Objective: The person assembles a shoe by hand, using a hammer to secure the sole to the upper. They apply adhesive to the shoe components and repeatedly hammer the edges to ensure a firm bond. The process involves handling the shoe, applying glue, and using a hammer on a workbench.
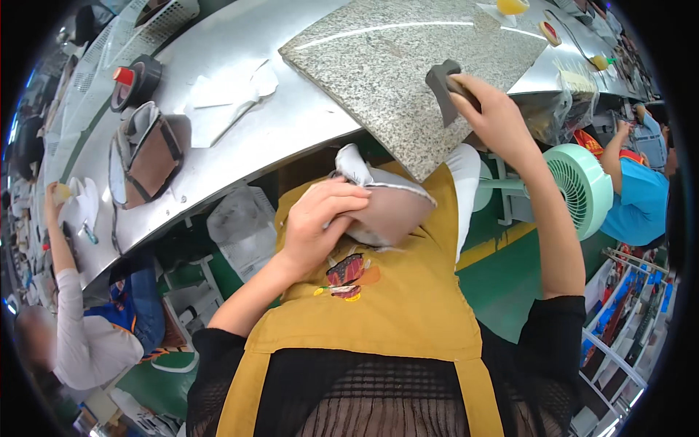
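Left hand (pixel 320 218) grips shoe upper (pixel 382 204); right hand (pixel 495 116) holds grey tool (pixel 443 84)

Workbench inventory, counted by kind.
One granite slab (pixel 408 80); one green fan (pixel 582 186); two shoe uppers, one brown on the bench (pixel 149 156) and one grey held in the lap (pixel 386 207); one roll of black tape (pixel 135 81); one dark grey tool (pixel 443 87); two co-workers, one to the left (pixel 87 328) and one to the right (pixel 641 197).

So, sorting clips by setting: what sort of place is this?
Likely a factory assembly line: a long steel bench, co-workers seated alongside, and a stone slab where the right hand holds a tool.
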